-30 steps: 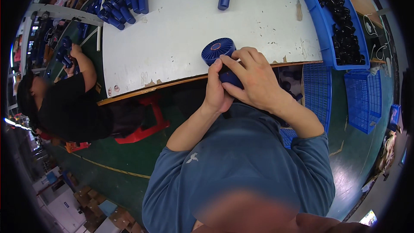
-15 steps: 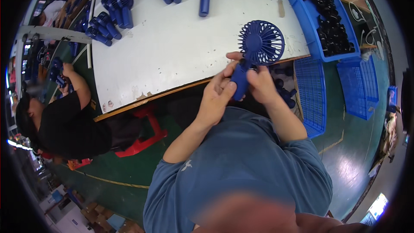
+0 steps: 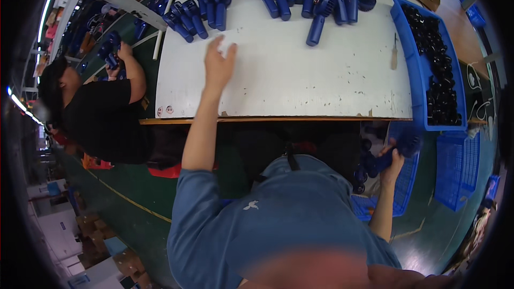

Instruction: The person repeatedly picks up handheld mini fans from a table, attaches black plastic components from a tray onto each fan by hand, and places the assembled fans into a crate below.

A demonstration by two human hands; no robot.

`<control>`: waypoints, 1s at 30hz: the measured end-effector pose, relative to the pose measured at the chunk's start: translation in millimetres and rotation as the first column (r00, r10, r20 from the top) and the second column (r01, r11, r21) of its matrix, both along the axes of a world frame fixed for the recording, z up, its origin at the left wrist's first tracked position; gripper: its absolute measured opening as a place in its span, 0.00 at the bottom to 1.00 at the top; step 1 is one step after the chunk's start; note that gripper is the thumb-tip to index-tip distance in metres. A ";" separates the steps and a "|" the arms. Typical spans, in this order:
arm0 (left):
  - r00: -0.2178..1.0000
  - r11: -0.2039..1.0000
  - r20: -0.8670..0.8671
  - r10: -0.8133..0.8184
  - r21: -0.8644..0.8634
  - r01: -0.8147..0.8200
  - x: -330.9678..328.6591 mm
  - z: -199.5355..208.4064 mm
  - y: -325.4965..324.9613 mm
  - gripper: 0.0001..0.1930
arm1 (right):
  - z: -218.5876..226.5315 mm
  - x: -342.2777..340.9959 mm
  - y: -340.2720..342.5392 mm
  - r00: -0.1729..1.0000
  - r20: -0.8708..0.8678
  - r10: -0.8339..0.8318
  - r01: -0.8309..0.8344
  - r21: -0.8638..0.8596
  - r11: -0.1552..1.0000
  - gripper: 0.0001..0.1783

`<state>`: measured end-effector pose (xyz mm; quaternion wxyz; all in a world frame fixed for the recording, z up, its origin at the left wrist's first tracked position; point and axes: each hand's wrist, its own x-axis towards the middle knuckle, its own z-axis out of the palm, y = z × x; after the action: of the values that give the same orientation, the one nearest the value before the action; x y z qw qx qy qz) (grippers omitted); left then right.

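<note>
My left hand (image 3: 218,67) reaches over the white table with fingers apart and nothing in them. Just beyond its fingertips lies a group of blue handheld fans (image 3: 217,8), handles toward me. Low on the right, below the table edge, my right hand (image 3: 392,165) grips a blue handheld fan (image 3: 382,164) by its handle. That fan's round head is somewhat blurred, over a blue basket (image 3: 409,176). Other dark blue fans lie beside it, partly hidden. One fan (image 3: 317,27) lies on the table nearer to me than the row behind it.
A blue tray (image 3: 420,96) of small black parts stands along the table's right side. Near it lies a thin tool with a pale handle (image 3: 394,59). Another blue basket (image 3: 455,176) stands on the floor at right. A co-worker (image 3: 101,112) in black holds fans at left.
Both hands were together on one fan over the table's front edge. My right hand has carried it down to the right, and my left has let go and reached forward left.
</note>
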<state>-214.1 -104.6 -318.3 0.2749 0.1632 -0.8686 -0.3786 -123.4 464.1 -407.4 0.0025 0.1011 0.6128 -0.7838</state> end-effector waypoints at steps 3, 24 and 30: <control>0.980 0.932 -0.115 0.159 -0.309 -0.188 -22.6 -10.5 -64.8 0.29 | -101.7 15.2 50.0 0.970 0.239 -0.042 -0.063 0.416 0.907 0.16; 0.778 0.784 0.098 0.620 -0.029 -0.621 -83.9 -44.9 -218.3 0.37 | -248.0 8.9 78.5 0.778 0.627 0.037 -0.241 0.243 0.939 0.08; 0.891 0.406 -0.156 0.425 0.913 -0.034 -12.3 -2.1 -196.1 0.17 | -51.8 -20.8 -45.7 0.926 0.316 0.207 -0.322 0.373 0.870 0.16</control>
<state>-226.4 -300.7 -320.4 0.3535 0.3298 -0.4369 -0.7585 -144.2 418.3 -459.2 0.1713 0.1181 0.7681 -0.6056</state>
